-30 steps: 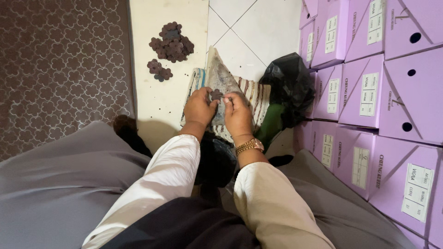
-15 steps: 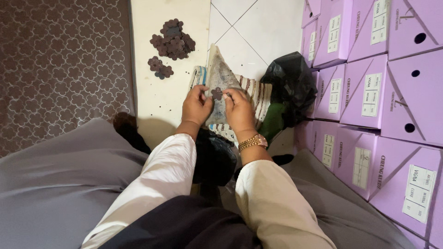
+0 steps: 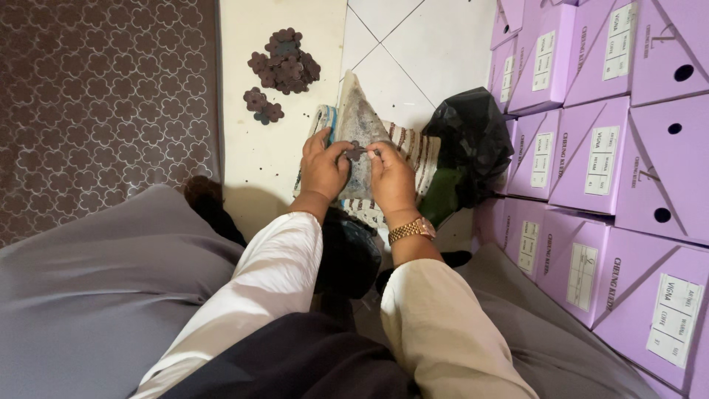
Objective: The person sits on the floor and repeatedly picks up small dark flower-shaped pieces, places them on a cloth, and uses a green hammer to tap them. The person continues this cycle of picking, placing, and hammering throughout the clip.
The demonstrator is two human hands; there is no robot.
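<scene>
**Hands pinching a small flower piece over the grey cone**

Fingers of your left hand (image 3: 323, 166) and right hand (image 3: 391, 177) close together on one small dark flower-shaped piece (image 3: 357, 152), each grip pinching an edge of it, right against the grey cone-shaped block (image 3: 354, 125). A loose pinch could drop the piece onto the striped cloth (image 3: 413, 151) or into the dark gap below your wrists. At 11 o'clock, well apart, lie two heaps of like pieces (image 3: 284, 63) on the pale floor (image 3: 251, 148). Patterned carpet (image 3: 103, 103) lies at 9 o'clock, stacked purple boxes (image 3: 591, 125) at 3 o'clock, and a black bag (image 3: 473, 137) sits just beside the cloth.
</scene>
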